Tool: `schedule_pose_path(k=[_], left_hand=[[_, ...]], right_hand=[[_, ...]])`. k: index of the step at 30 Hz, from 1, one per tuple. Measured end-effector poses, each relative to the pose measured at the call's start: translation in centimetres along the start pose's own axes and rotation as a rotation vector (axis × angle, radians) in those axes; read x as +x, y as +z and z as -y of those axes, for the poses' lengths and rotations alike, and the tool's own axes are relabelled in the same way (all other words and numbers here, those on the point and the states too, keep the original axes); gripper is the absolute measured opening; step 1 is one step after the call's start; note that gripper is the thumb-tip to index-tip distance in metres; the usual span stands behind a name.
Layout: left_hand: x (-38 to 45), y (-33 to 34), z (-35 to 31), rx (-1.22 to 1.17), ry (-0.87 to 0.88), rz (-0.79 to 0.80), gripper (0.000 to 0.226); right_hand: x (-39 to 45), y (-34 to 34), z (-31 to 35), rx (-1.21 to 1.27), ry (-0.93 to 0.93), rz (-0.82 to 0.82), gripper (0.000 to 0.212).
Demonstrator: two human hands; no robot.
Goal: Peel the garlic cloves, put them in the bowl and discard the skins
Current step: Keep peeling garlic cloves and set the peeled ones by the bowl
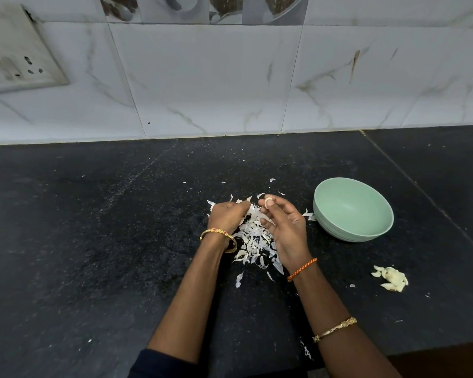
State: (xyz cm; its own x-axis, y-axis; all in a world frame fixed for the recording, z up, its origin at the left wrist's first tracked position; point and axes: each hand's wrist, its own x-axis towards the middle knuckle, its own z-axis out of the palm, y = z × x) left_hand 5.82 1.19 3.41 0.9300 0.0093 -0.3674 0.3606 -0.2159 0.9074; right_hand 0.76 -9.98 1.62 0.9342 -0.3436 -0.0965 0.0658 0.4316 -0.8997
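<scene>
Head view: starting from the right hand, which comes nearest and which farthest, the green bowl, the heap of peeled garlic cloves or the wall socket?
From the right hand:
1. Green bowl, just to its right on the counter.
2. Peeled garlic cloves, a small heap farther right, toward the counter's front edge.
3. Wall socket, far off, up on the tiled wall at the left.

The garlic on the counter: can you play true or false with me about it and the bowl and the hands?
1. The green bowl has peeled garlic in it. False: it looks empty.
2. A little heap of peeled cloves lies on the counter, right of the right hand. True.
3. The skins lie piled between the two hands. True.
4. The right hand holds nothing. False: its fingertips pinch a clove.
5. The left hand is inside the bowl. False: it is at the skins.
</scene>
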Motion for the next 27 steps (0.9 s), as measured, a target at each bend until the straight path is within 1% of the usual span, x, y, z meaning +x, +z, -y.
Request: schedule_pose_path(k=[2, 4, 6, 7, 10, 12, 16, 19, 25, 27], left_hand=[[0.2, -0.5, 0.3, 0.029, 0.025, -0.036, 0.021], [0.3, -0.6, 0.4, 0.04, 0.075, -0.047, 0.031], [0.4, -0.4, 0.3, 0.019, 0.146, -0.034, 0.036], [0.3, -0.2, 0.3, -0.01, 0.189, -0.018, 0.034], [0.0, 0.0, 0.3, -0.089, 0.27, 0.052, 0.012], [-0.1, -0.2, 0.4, -0.11, 0.296, 0.087, 0.006], [-0.2, -0.5, -0.1, -0.091, 0.307, 0.109, 0.004], [-0.3, -0.3, -0.5, -0.083, 0.285, 0.156, 0.007], [-0.5, 0.0, -0.2, -0.123, 0.298, 0.168, 0.004], [-0.6, -0.1, -0.1, -0.115, 0.306, 0.197, 0.008]], right_hand=[[0.3, -0.3, 0.6, 0.014, 0.016, 0.026, 0.012], [0.6, -0.6, 1.1, -0.024, 0.035, 0.091, 0.014], [0.7, -0.6, 1.4, -0.031, 0.071, 0.128, 0.016], [0.8, -0.6, 1.4, -0.02, 0.085, 0.136, 0.016], [0.9, -0.6, 1.5, 0.012, 0.112, 0.152, 0.016], [1.0, -0.8, 1.6, 0.003, 0.112, 0.153, 0.015], [1.2, -1.2, 1.6, -0.049, 0.092, 0.133, 0.013], [1.2, -1.2, 1.6, -0.064, 0.065, 0.123, 0.014], [1.0, -1.2, 1.4, -0.121, 0.007, 0.126, 0.014], [0.9, -1.2, 1.5, -0.099, 0.017, 0.109, 0.013]])
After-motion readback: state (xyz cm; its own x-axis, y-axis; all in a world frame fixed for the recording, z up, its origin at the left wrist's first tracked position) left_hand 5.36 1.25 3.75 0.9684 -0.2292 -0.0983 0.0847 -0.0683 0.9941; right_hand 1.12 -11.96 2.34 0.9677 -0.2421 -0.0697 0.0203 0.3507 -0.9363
